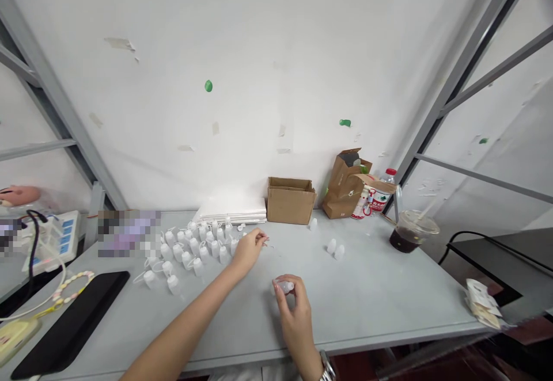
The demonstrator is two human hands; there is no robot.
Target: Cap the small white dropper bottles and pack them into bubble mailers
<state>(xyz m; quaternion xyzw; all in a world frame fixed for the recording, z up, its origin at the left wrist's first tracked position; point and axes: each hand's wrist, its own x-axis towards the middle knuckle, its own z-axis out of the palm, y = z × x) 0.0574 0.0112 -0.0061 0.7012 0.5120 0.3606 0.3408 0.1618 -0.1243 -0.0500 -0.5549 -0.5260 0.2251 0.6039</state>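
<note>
My right hand [296, 309] is closed around a small translucent white bottle [284, 286], tilted onto its side above the grey table. My left hand [250, 250] reaches farther forward, its fingertips pinched together just above the tabletop. Whatever lies between those fingertips is too small to make out. Beside it on the left stand several small white bottles with looped straps [194, 246] in loose rows, mostly upright. To the right are two similar translucent pieces [336, 248] close together, and another one [313, 224] stands near the cardboard box.
An open cardboard box [290, 204] and a flat white stack [233, 211] are against the wall. Farther right sit a brown paper bag [341, 188] and a lidded cup of dark drink [408, 237]. A long black pad [73, 323] lies at the left edge.
</note>
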